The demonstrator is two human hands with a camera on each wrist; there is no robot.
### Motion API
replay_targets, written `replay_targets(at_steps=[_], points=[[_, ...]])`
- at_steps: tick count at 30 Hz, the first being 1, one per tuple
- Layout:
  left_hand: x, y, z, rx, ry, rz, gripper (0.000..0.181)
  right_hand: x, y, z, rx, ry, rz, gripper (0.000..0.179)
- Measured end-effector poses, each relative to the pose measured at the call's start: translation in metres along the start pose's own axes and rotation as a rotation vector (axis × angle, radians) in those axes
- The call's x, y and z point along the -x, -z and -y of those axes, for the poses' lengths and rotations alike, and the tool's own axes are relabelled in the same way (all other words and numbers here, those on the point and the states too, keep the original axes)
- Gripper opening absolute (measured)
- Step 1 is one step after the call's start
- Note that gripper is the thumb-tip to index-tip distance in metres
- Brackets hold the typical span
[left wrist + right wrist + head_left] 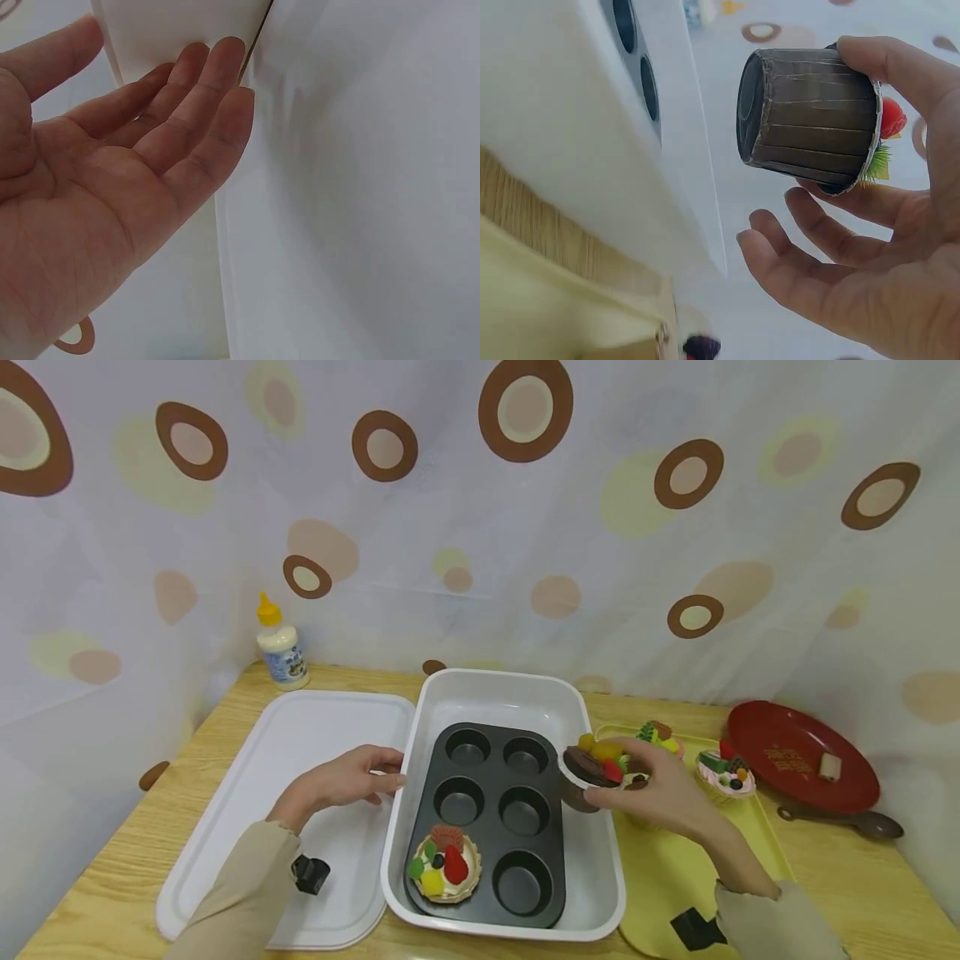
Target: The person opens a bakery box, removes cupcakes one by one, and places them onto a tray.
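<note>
My right hand (pixel 660 785) pinches a toy cupcake (pixel 581 785) by its upper edge, over the right wall of the white basin (pixel 611 902). The cupcake's brown pleated paper cup (pixel 814 112) shows in the right wrist view, with fruit and a green sprig on top. Inside the basin lies a dark muffin pan (pixel 491 822) with six round wells' worth of surface, and a fruit tart (pixel 446 866) sits in its front left well. My left hand (pixel 352 783) has its fingertips right at the basin's left rim, fingers loosely extended in the left wrist view (pixel 135 157).
A white lid-like tray (pixel 330 727) lies to the left, a squeeze bottle (pixel 282 647) behind it. On the right, a yellow tray (pixel 667 877) bears several toy cakes, including a pink-topped cupcake (pixel 723 777). Beyond are a red plate (pixel 795 752) and a dark spoon (pixel 873 824).
</note>
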State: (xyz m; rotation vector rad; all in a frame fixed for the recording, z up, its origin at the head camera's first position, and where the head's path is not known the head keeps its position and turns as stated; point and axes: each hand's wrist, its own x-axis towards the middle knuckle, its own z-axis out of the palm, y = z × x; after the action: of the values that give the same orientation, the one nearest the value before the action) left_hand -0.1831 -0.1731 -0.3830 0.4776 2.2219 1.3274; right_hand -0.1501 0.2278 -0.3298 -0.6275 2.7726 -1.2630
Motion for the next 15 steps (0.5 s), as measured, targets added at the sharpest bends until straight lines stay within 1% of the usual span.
replay_targets(at_steps=[5, 6, 9, 12, 15], points=[[0.0, 0.0, -0.001, 0.014, -0.001, -0.001, 0.043, 0.019, 0.019, -0.014, 0.045, -0.064, -0.064, 0.056], [0.0, 0.0, -0.001, 0.018, 0.0, 0.0, 0.043, 0.023, 0.024, -0.017, 0.057, -0.088, -0.078, 0.057], [0.001, 0.0, 0.0, 0.02, 0.003, -0.002, 0.043, 0.033, 0.037, -0.025, 0.086, -0.135, -0.099, 0.057], [0.001, 0.0, 0.0, 0.018, 0.0, -0.003, 0.043, 0.042, 0.051, -0.036, 0.134, -0.214, -0.101, 0.062], [0.001, 0.001, 0.0, 0.016, -0.001, 0.004, 0.043, 0.053, 0.066, -0.048, 0.158, -0.28, -0.094, 0.067]])
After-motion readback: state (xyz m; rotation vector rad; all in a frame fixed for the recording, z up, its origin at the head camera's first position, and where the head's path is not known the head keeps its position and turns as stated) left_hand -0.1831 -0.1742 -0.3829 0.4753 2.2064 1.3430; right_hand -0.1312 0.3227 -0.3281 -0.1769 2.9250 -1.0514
